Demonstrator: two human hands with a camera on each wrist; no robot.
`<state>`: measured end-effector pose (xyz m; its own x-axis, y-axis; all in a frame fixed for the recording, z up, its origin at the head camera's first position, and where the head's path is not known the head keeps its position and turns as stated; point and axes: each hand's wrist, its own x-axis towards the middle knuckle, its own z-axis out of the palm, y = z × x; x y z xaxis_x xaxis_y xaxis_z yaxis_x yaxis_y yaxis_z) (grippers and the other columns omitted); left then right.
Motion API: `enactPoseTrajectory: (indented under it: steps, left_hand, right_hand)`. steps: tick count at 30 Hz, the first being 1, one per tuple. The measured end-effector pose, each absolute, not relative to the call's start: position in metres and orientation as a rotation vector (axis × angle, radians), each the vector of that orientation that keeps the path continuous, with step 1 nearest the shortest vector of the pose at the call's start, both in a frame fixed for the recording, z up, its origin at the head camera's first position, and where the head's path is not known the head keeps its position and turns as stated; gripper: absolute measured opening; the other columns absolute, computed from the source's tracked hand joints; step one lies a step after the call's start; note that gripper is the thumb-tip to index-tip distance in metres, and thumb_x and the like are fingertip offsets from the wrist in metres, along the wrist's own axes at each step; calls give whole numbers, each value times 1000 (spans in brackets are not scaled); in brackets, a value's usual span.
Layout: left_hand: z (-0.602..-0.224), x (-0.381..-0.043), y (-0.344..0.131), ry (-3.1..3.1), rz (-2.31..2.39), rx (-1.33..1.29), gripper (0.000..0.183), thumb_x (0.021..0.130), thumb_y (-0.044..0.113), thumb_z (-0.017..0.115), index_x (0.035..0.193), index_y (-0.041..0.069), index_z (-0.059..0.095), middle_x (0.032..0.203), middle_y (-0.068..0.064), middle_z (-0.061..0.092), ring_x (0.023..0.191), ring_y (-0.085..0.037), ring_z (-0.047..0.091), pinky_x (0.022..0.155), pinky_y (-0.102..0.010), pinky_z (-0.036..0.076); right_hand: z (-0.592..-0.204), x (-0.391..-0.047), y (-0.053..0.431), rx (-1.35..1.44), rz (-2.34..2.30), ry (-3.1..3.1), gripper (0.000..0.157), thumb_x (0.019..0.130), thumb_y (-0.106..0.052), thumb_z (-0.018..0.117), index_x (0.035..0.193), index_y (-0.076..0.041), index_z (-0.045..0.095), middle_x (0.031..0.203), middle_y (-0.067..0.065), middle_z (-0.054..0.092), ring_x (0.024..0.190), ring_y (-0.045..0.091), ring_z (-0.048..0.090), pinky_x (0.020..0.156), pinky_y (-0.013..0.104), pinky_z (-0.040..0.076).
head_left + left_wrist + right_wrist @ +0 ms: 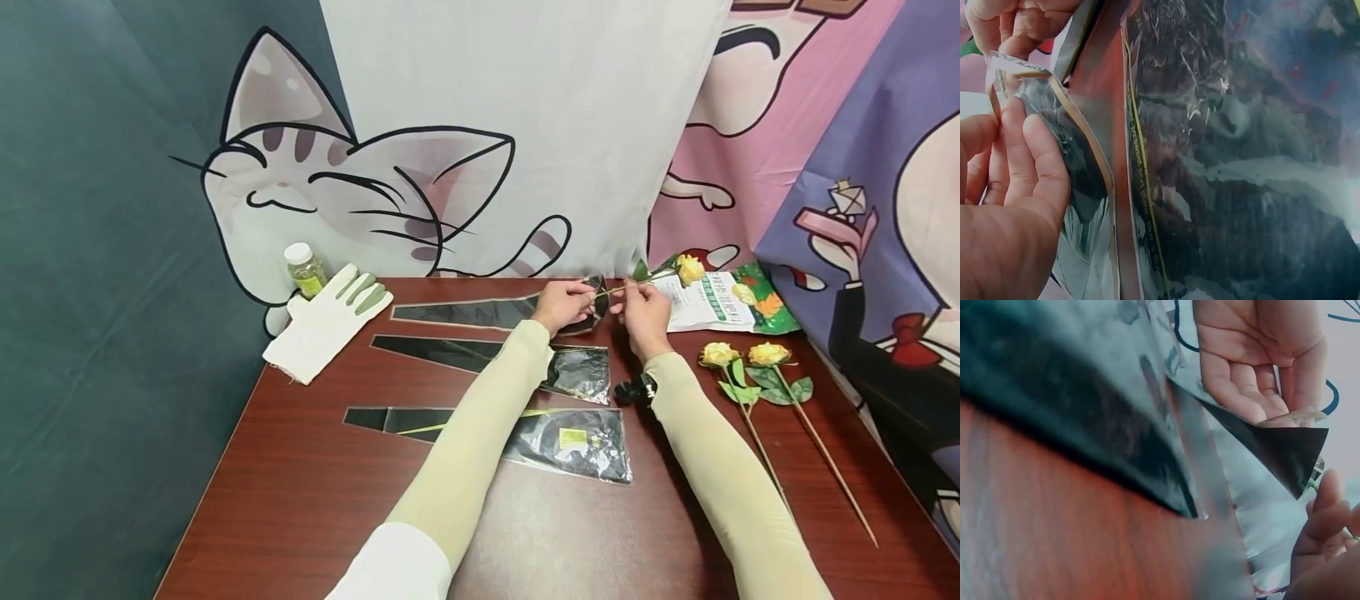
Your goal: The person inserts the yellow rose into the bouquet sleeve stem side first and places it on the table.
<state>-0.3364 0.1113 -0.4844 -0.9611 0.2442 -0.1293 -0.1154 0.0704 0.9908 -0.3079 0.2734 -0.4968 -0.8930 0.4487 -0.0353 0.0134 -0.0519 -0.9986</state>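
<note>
At the far edge of the table my left hand [564, 305] pinches the wide end of a dark tapered flower sleeve [468, 312]. In the left wrist view, the fingers [1015, 147] hold the sleeve's clear, tan-edged mouth [1075, 112]. My right hand [643, 313] pinches the stem of a yellow rose [690, 268], its bloom pointing right. The stem's lower end reaches to the sleeve's mouth between both hands. From the right wrist, a folded black corner [1291, 453] of the sleeve shows between the two hands. Both hands are close together.
Two more sleeves [581, 372] [555, 446] lie nearer on the table [300, 483]. Two yellow roses [718, 355] [768, 355] lie at right, beside a white-and-green packet [708, 302]. White gloves [315, 333] and a lidded jar [306, 271] stand at back left.
</note>
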Motion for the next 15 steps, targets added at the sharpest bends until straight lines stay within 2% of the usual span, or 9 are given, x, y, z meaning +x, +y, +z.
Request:
enactPoseTrajectory:
  steps: [4,6,11,15]
  left_hand:
    - [-484,-337,111,2086,1986,149,15,99,10,75,112,5,83,76,-3,76,65,-7,70,60,-18,61]
    - [-484,-337,111,2083,1989,151,16,99,9,75,112,5,82,76,-2,75,65,-6,69,60,-18,61]
    - [-483,-337,111,2093,1991,146,16,99,9,75,113,5,82,76,-2,75,65,-7,69,62,-20,63]
    - [-482,-335,110,2126,2000,185,18,99,8,74,116,5,82,84,-9,78,67,-7,69,70,-27,67]
  right_hand:
    - [-496,-308,276,-522,2094,-1809,16,108,-19,61,115,-6,55,80,-2,78,50,7,67,42,21,51]
    - [-495,-308,277,-539,2126,-1760,13,106,-17,63,110,-12,51,79,-1,78,49,8,68,41,22,51]
    - [-493,-305,275,-553,2145,-1744,11,102,-12,68,102,-11,57,75,-5,78,48,7,67,39,20,49]
    - [-493,-304,272,-535,2179,-1733,10,100,-8,69,99,-9,59,73,-5,77,47,7,65,39,19,48]
